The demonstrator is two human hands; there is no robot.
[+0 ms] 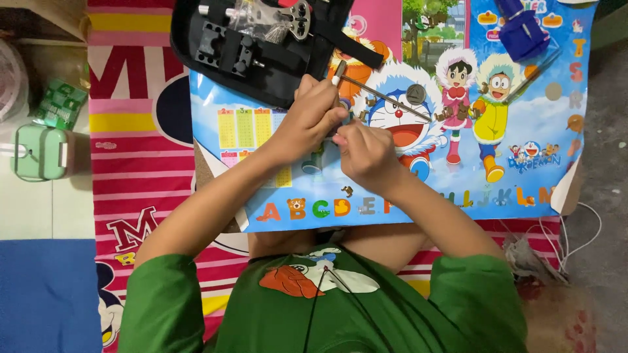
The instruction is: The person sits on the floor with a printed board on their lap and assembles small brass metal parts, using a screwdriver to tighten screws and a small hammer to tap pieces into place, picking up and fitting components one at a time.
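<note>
My left hand point(313, 116) and my right hand point(366, 153) meet over a colourful cartoon mat point(497, 170). Both have their fingers curled and pinch a small part between them; the fingers hide most of it. A small hammer point(383, 97) with a thin handle lies slanted on the mat, its head right beside my left knuckles. A round metal watch piece point(416, 93) rests next to the handle. Below my hands stands a small dark blue block point(313, 163).
An open black tool case point(261, 49) with metal tools lies at the mat's top left. A blue plastic holder point(523, 29) sits at the top right. A pale green box point(39, 151) stands far left on the floor, and white cables point(575, 235) trail at the right.
</note>
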